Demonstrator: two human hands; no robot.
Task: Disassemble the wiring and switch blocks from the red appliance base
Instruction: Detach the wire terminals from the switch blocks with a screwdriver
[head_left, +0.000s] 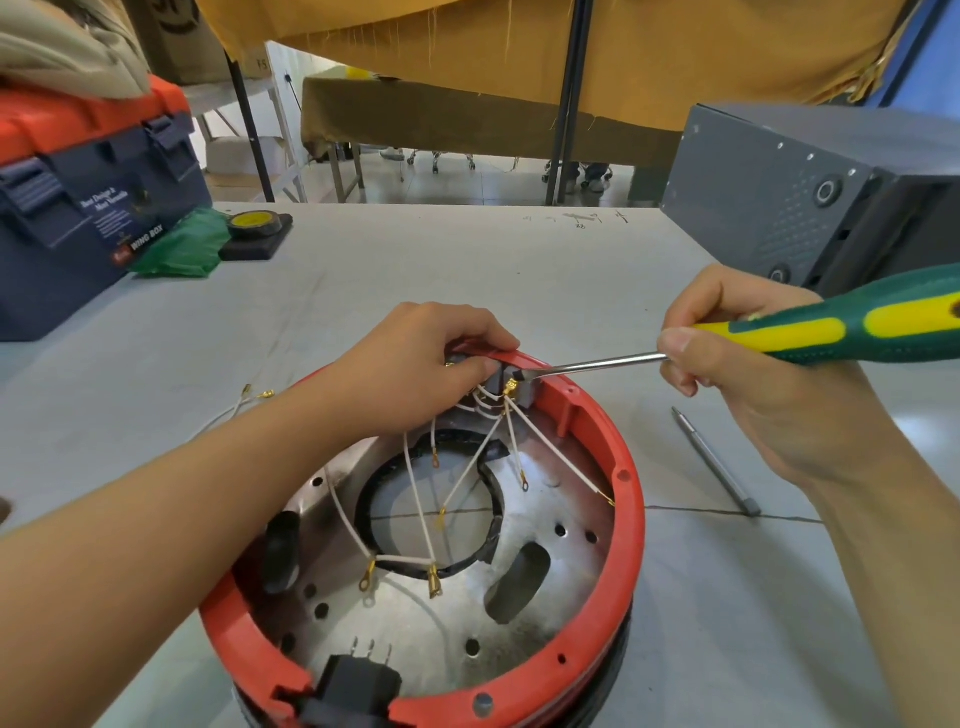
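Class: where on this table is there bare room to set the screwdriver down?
Bare table lies between the red base and the far edge, from the tape roll to the grey box. Crowded: left by the toolbox, right by the pen.

We see two bare forearms reaching in from the bottom corners, with no sleeve showing on either within view. Our left hand carries no ring, watch or glove, and the wrist behind it is bare too. Our right hand is likewise ungloved and unadorned, its thumbnail short and plain, unpainted.
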